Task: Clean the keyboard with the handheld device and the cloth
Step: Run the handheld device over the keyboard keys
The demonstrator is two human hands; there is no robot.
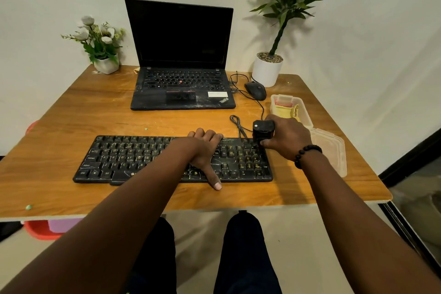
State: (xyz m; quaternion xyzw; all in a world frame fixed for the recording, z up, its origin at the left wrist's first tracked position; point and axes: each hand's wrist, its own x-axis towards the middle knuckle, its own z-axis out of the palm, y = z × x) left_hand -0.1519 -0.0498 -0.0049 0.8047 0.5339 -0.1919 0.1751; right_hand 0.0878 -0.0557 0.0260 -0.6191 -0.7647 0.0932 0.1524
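Keyboard is lying on the bench, front centre. Handheld device is being gripped by the right hand, fingers curled round it, over the numpad corner. Keyboard is being held down by the left hand, fingers flat, thumb past the front edge. Yellow cloth is sitting in the plastic container, right of the device.

Left of keyboard: bare table, open to the edge.
Between keyboard and laptop: a free strip, crossed at the right by the looped cable.
Right end: crowded by the right hand gripping the device, the tub and its lid.
Front edge: free, but for the left hand thumb.
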